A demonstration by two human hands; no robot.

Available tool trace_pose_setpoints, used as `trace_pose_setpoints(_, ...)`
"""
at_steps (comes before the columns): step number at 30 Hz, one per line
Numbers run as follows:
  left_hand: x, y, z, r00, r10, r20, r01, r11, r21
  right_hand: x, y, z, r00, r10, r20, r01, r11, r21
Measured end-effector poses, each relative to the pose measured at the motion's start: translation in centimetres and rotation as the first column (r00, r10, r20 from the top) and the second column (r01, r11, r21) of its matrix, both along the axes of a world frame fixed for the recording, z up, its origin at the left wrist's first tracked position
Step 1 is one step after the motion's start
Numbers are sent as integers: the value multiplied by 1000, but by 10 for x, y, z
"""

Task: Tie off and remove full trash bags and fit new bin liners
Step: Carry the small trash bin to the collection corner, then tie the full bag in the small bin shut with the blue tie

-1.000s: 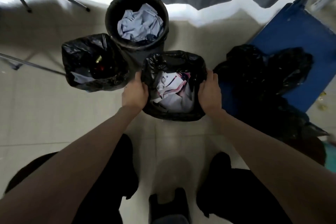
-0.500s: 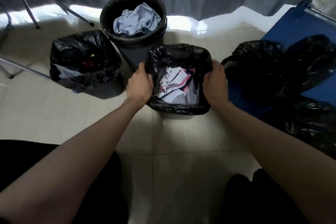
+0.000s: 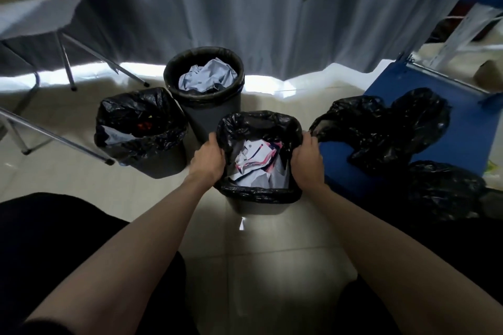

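Both hands clutch the black liner (image 3: 258, 193) of the nearest square bin (image 3: 255, 208): the left hand (image 3: 208, 159) curled over its left rim, the right hand (image 3: 307, 163) over its right rim. Crumpled paper (image 3: 255, 163) fills it. Two more lined bins (image 3: 141, 133) stand farther left; loose black bags (image 3: 386, 130) lie right.

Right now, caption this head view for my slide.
Both hands, left hand and right hand, grip the nearest bin's liner rim.
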State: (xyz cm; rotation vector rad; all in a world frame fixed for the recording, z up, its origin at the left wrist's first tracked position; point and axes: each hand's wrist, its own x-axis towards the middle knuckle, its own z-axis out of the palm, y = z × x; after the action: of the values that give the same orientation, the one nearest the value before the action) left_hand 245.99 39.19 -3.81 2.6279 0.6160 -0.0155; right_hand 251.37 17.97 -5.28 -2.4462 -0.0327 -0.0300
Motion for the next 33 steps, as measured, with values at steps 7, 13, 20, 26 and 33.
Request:
trace_pose_setpoints(7, -2, 4, -1, 997, -76, -2, 76, 997, -24, -5, -14, 1, 998, 55, -36, -54, 998, 35)
trace_pose_setpoints(13, 2, 5, -10, 993, -108, 49, 108, 994, -9, -6, -18, -10, 999, 42, -5, -42, 996, 80)
trace_pose_setpoints(20, -6, 6, -16, 993, -54, 101, 58, 998, -39, -11, -32, -7, 992, 111, -54, -104, 987, 125)
trace_pose_setpoints(26, -22, 19, -17, 996, 66, 64, -56, 986, -154, -11, -47, -5, 958, 33, -285, -27, 999, 25)
trace_pose_setpoints(33, -40, 23, -8, 974, 100, -202, -197, 813, -548, -33, -63, 5, 645, 114, -755, 219, 919, 327)
